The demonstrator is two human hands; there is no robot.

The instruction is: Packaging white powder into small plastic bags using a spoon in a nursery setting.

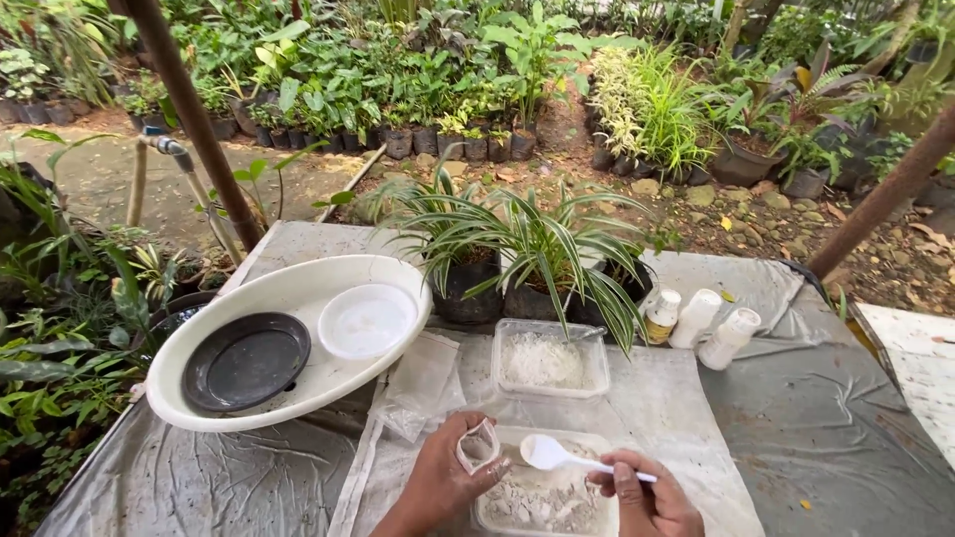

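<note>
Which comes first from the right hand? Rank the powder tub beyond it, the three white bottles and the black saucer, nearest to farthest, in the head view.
From the right hand, which holds a white plastic spoon:
1. Clear tub of white powder, just beyond the hand, centre of the table.
2. Three white bottles, farther back, slightly right.
3. Black saucer, far left, inside the white basin.

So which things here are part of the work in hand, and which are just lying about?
In use: left hand holding small pouch; right hand holding white spoon; powder tray.

Lying about: second powder container, white basin, black saucer, three white bottles, potted plants.
</note>
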